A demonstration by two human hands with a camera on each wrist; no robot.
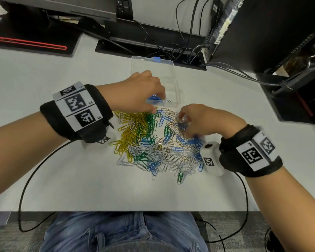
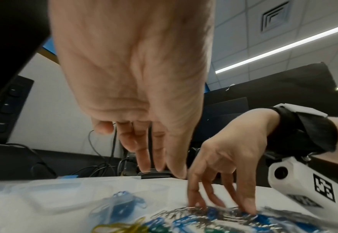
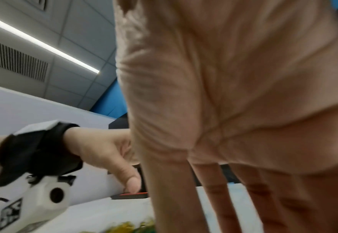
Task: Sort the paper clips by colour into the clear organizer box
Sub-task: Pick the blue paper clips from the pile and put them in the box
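A mixed pile of paper clips in yellow, green, blue and silver lies mid-table. Just behind it stands the clear organizer box with its lid folded back. Blue clips fill its near-left compartment. My left hand hovers over that compartment, fingers hanging straight down and holding nothing. My right hand reaches into the far right of the pile, its spread fingertips touching blue and silver clips. The right wrist view is blurred and shows straight fingers.
A black monitor base with a red outline and a keyboard sit at the back left. Tangled cables lie behind the box. A dark computer case stands at the right. A black wrist cable loops over the table's front edge.
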